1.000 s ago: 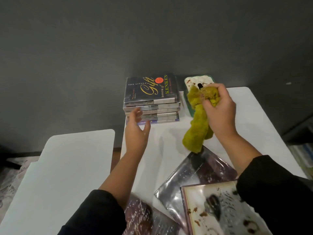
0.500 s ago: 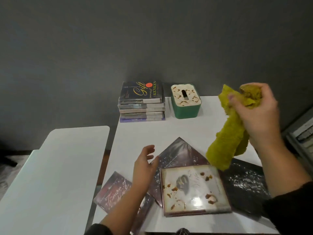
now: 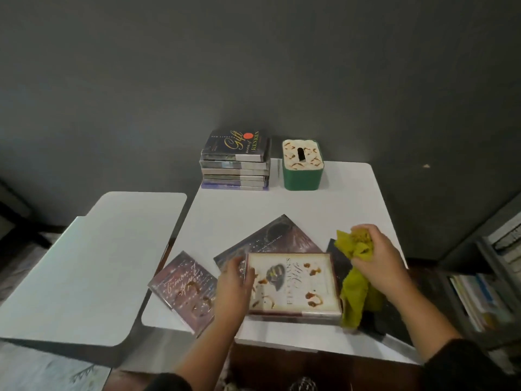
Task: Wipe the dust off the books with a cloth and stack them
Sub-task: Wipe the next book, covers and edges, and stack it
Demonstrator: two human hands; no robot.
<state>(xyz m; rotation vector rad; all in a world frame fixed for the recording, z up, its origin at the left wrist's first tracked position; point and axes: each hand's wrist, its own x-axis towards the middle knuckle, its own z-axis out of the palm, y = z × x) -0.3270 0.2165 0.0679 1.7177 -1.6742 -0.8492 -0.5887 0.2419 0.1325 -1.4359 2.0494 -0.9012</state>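
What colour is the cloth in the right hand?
Yellow-green, seen in the head view: the cloth held by the right hand.

A stack (image 3: 235,165) of about six books sits at twelve o'clock on the table, a dark cover with gold "Gift" lettering on top. Toward six o'clock, a cream book (image 3: 293,286) lies flat, overlapping a dark book (image 3: 279,235) behind it. A purplish book (image 3: 186,289) lies at its nine o'clock, a black book (image 3: 392,317) at three o'clock. A yellow-green cloth (image 3: 355,294) hangs crumpled over the black book.
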